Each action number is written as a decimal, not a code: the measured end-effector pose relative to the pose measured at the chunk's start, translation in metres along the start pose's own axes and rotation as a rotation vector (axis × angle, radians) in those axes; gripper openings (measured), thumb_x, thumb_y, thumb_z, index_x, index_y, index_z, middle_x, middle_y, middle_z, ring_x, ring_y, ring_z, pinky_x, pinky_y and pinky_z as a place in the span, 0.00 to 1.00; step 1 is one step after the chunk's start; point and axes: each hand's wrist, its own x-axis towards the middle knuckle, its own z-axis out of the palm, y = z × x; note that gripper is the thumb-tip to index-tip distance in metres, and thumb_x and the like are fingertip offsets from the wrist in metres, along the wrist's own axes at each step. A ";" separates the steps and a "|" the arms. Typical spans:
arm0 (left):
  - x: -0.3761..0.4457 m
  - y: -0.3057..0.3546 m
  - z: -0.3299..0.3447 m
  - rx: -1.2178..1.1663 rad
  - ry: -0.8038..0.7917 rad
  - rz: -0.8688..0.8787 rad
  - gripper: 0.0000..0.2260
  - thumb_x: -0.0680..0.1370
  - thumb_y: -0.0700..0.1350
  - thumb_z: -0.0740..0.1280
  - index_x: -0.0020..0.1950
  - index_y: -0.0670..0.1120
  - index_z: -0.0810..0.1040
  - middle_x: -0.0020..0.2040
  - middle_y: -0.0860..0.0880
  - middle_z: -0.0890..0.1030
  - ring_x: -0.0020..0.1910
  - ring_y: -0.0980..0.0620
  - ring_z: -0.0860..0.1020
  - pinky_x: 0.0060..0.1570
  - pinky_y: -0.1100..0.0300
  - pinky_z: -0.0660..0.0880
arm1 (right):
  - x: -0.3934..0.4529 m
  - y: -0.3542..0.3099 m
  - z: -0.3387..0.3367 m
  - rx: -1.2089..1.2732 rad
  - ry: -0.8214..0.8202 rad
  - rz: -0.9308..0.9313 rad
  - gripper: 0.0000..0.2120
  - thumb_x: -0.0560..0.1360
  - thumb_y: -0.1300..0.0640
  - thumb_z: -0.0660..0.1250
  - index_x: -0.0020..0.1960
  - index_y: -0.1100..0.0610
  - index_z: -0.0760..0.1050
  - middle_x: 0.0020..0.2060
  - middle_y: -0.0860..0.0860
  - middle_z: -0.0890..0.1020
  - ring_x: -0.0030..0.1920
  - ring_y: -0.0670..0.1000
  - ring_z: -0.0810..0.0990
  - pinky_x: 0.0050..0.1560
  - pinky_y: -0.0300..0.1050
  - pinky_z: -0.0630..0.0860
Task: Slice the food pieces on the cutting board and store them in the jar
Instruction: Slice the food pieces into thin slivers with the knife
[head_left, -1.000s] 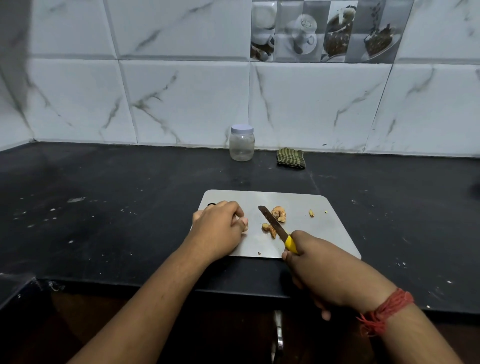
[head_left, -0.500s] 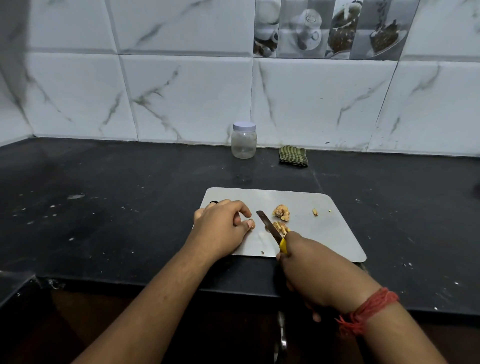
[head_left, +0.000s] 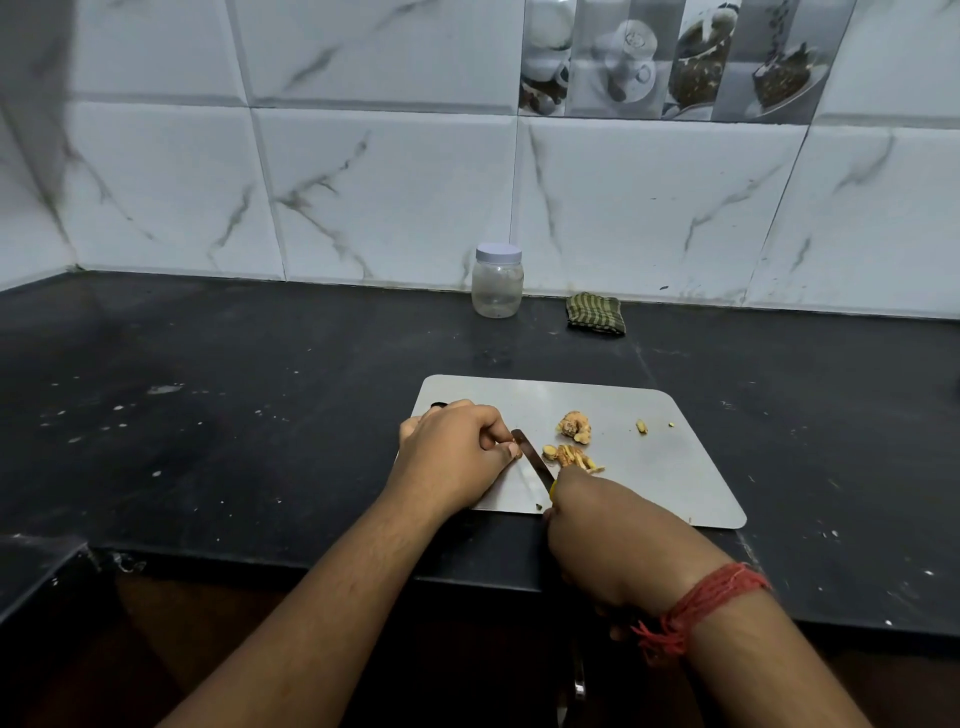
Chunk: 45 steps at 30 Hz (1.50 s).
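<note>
Your left hand (head_left: 457, 454) pinches a small tan food piece (head_left: 515, 450) on the grey rectangular cutting board (head_left: 654, 467). Your right hand (head_left: 608, 535) grips the yellow-handled knife (head_left: 532, 460), blade against that piece. The lidded clear plastic jar (head_left: 497, 283) stands by the wall.

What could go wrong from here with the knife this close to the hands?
1. The knife blade lies right beside the left hand fingertips pinching a small piece; a slip could likely nick them.
2. The sliced pieces sit against the right hand and may get scattered across the cutting board.
3. The jar stands far back with its lid on, so carried pieces may drop.
</note>
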 end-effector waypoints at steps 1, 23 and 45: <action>0.000 0.000 0.000 0.001 -0.004 -0.003 0.07 0.75 0.58 0.71 0.40 0.59 0.78 0.42 0.58 0.79 0.49 0.58 0.74 0.63 0.54 0.65 | 0.002 -0.001 0.001 -0.025 -0.011 0.005 0.15 0.80 0.62 0.57 0.64 0.66 0.63 0.34 0.52 0.67 0.30 0.47 0.65 0.26 0.39 0.59; 0.004 0.003 0.001 -0.040 -0.018 -0.078 0.05 0.75 0.56 0.71 0.43 0.58 0.79 0.38 0.57 0.80 0.46 0.60 0.77 0.61 0.55 0.63 | -0.002 -0.013 -0.023 -0.457 -0.267 -0.191 0.13 0.78 0.64 0.62 0.35 0.61 0.68 0.28 0.51 0.69 0.22 0.50 0.70 0.15 0.32 0.66; -0.005 0.014 -0.001 0.145 -0.026 -0.008 0.08 0.79 0.54 0.63 0.53 0.65 0.81 0.46 0.58 0.72 0.56 0.54 0.69 0.66 0.52 0.60 | -0.034 0.045 -0.008 0.299 0.135 0.017 0.09 0.82 0.51 0.53 0.45 0.53 0.64 0.38 0.54 0.78 0.23 0.54 0.75 0.25 0.44 0.74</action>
